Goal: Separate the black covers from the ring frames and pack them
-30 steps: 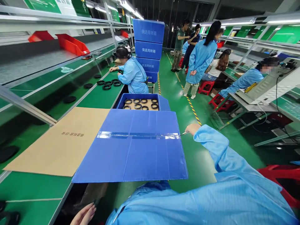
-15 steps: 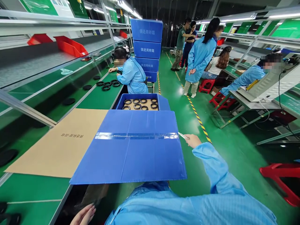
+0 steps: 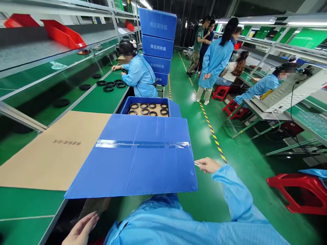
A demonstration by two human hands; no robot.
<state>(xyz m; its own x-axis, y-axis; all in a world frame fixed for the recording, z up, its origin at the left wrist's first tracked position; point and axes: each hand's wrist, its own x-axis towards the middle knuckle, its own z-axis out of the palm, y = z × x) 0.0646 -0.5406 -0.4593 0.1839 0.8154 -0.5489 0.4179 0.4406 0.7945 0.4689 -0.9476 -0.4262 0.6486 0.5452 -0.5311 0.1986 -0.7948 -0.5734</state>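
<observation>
In front of me lies a large blue corrugated plastic sheet (image 3: 153, 166), with clear tape (image 3: 141, 144) across its middle. My right hand (image 3: 208, 165) is just off the sheet's right edge, closed on a slim pale tool (image 3: 197, 164); most of the tool is inside the fingers, so its kind cannot be told. Low on the left, my left hand (image 3: 81, 229) is below the sheet's near edge. Its fingers are loosely stretched out, and nothing shows in them. A brown cardboard sheet (image 3: 66, 144) lies on the bench, meeting the blue sheet's left side.
Beyond the sheet stands a blue bin (image 3: 125, 106) with several black rings. Blue boxes (image 3: 157, 47) are stacked behind a seated co-worker (image 3: 143, 78) at the green bench (image 3: 94, 98). A red stool (image 3: 293, 190) is at right. Other people stand and sit farther off.
My right hand has moved down along the sheet's right edge, and less of the tool shows. The whole view has shifted slightly. My left hand stays low, with its fingers much the same.
</observation>
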